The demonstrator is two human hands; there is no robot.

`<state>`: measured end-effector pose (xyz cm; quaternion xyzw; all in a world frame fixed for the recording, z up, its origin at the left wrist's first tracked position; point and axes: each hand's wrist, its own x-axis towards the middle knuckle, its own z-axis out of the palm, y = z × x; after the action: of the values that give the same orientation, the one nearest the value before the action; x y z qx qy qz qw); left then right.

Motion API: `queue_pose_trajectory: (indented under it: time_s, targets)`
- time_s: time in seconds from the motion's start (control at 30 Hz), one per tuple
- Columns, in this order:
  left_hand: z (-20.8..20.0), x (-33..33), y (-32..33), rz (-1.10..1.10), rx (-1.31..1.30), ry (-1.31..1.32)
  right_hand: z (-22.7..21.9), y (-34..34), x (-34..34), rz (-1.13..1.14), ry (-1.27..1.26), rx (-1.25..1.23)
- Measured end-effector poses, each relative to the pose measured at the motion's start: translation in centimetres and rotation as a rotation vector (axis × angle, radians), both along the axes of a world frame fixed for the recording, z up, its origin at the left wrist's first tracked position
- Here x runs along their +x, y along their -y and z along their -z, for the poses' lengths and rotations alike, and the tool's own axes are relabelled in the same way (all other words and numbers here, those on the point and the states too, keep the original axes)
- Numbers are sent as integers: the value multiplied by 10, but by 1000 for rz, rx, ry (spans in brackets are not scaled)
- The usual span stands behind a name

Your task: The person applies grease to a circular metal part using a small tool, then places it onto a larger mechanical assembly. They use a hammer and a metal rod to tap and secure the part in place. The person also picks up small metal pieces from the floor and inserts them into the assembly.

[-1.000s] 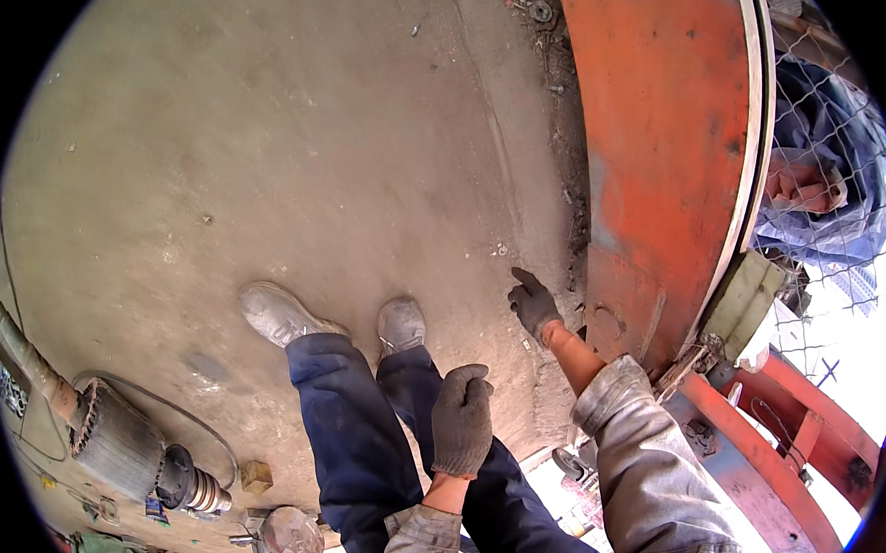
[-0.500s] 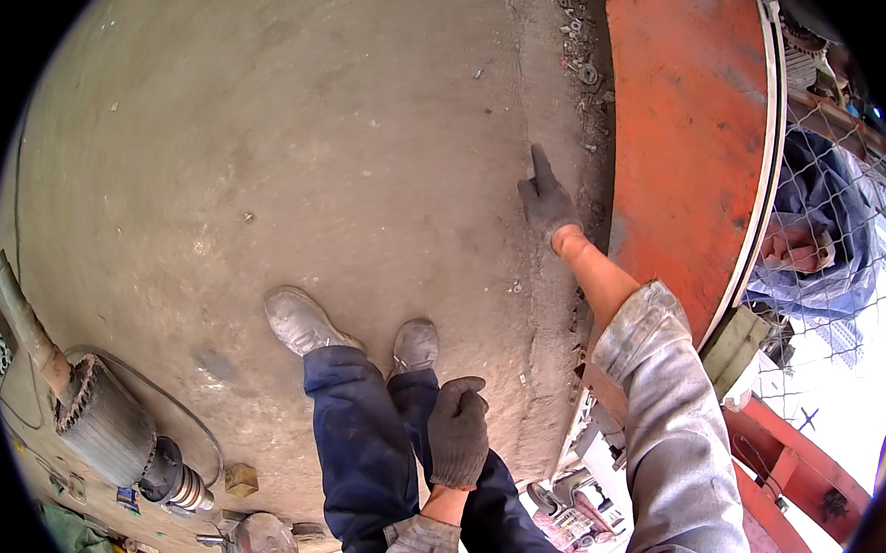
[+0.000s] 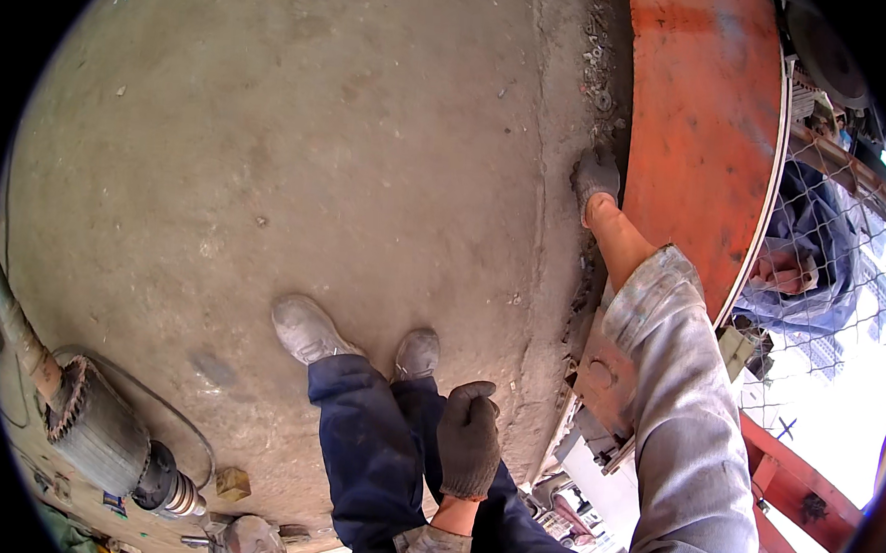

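My right hand (image 3: 596,176), in a dark grey work glove, reaches down to a strip of small metal scraps (image 3: 598,69), where nuts, washers and bolts lie along the foot of an orange metal panel (image 3: 699,140). Its fingertips point into the strip and are hidden, so their grip does not show. In front of my legs, my left hand (image 3: 468,440) is closed, gloved alike, its thumb laid over the curled fingers. Whatever it may hold is out of sight.
Concrete floor (image 3: 368,172) spreads ahead and left of my shoes (image 3: 308,330). At the lower left lies a large motor armature (image 3: 104,439) with a cable, beside a small wooden block (image 3: 233,483). Wire mesh (image 3: 828,197) and a blue tarp (image 3: 816,236) are beyond the panel.
My right hand has moved right, from above the floor to the scrap strip beside the panel; its outstretched finger no longer shows. The left hand stays closed and has shifted slightly in view.
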<state>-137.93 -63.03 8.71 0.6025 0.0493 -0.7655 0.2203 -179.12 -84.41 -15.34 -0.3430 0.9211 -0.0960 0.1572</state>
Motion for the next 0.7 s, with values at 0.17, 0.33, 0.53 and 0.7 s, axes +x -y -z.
queue_pose_trajectory:
  time_s: [0.17, 0.33, 0.53, 0.7]
  targets:
    - [-29, 32, 43, 108, -64, 64, -38, 78, 79, -557, -513, 931]
    - [-52, 58, 99, 185, -476, 164, -18, 109, 17, -647, -621, 1286]
    - [-68, 57, 89, 238, -292, 78, -5, 119, 20, 203, -222, 458]
    - [-72, 49, 79, 210, -77, 22, -4, 120, 19, 244, -176, 376]
